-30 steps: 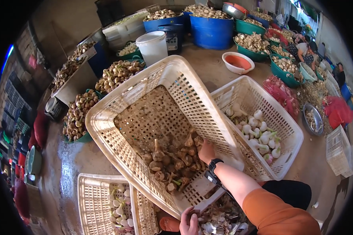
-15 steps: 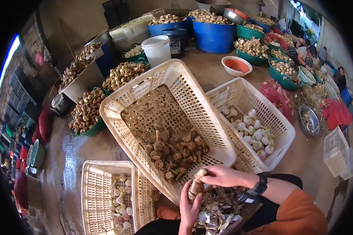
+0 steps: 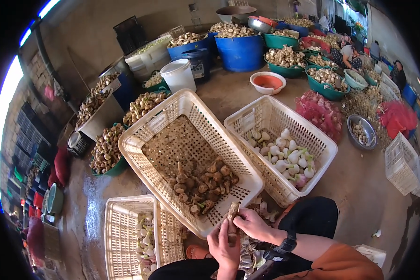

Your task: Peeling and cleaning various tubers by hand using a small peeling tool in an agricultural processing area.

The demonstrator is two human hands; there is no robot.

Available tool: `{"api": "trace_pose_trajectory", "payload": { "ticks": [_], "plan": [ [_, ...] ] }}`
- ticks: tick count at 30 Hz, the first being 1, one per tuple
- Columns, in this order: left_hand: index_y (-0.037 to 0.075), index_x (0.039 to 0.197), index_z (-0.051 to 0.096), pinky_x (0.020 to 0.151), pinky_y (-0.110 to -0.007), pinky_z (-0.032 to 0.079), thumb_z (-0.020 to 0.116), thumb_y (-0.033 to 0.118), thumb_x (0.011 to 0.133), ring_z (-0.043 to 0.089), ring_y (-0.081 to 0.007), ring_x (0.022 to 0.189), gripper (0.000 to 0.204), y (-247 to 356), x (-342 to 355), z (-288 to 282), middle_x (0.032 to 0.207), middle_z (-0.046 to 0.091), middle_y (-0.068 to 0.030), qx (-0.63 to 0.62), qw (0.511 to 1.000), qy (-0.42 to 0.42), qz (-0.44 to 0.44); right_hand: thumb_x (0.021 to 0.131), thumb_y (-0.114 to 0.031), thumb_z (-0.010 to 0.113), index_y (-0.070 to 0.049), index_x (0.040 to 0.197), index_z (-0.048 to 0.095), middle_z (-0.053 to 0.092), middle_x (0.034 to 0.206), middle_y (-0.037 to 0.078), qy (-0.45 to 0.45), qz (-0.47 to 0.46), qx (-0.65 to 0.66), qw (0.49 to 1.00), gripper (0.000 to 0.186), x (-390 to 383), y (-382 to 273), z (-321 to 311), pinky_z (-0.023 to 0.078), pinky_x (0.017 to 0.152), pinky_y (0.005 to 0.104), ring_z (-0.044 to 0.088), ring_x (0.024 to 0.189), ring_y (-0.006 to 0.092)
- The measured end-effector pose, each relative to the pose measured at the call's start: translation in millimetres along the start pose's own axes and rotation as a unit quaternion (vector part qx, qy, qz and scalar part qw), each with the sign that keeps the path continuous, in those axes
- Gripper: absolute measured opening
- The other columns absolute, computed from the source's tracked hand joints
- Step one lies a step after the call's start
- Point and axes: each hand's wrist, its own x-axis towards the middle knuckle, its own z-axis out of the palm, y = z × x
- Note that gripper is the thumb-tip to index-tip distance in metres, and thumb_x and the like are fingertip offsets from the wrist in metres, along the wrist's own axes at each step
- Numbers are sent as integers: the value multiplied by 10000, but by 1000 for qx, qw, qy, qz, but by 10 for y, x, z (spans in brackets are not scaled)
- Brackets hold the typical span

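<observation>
Over the lap, my left hand (image 3: 223, 249) and my right hand (image 3: 253, 226) are closed around a dirty garlic bulb (image 3: 233, 210) with its stalk, the right thumb and fingers pressing on it. Just beyond them a tilted cream crate (image 3: 140, 154) holds unpeeled brown garlic (image 3: 203, 184). The crate at right (image 3: 322, 158) holds clean white bulbs (image 3: 289, 158). The lower-left crate (image 3: 116, 233) has white bulbs lying in it. Dry peelings (image 3: 252, 256) lie below my hands, partly hidden by my arms.
Blue tubs (image 3: 236, 56), green basins (image 3: 324, 91) and a white bucket (image 3: 177, 77) stand behind, many heaped with garlic. A red-lined basin (image 3: 268, 91), steel bowl (image 3: 361, 144), pink mesh sacks (image 3: 318, 116) and stacked crates (image 3: 401, 165) lie around. People (image 3: 349, 60) sit working at back right.
My right hand has come out of the tilted crate toward me with a bulb, and my left hand has left the crate's near rim to grip it too. The view has shifted slightly.
</observation>
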Motion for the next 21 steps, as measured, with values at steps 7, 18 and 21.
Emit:
{"api": "trace_pose_trajectory", "payload": {
  "ticks": [7,18,21],
  "plan": [
    [-22,1179,483,860,-282,429,676,29,746,523,-167,993,477,-169,37,4,1073,531,-82,-474,830,-23,-293,916,-111,456,-8,1058,555,526,892,-15,-84,-9,24,996,201,24,-239,-115,393,706,206,443,796,44],
    [11,1219,445,810,-319,448,634,54,771,534,-225,957,487,-39,87,58,1080,516,-120,-400,885,-21,-240,883,-105,474,45,966,555,554,814,71,7,-68,-71,995,189,36,-122,-111,424,651,283,510,725,127],
    [0,1319,289,842,-293,441,495,89,889,517,-196,1016,485,-30,116,-23,1201,471,-122,-628,697,-50,-341,907,-130,470,11,1017,561,523,865,3,-71,-3,22,997,200,69,-111,-153,406,643,232,456,755,53]
  ]
}}
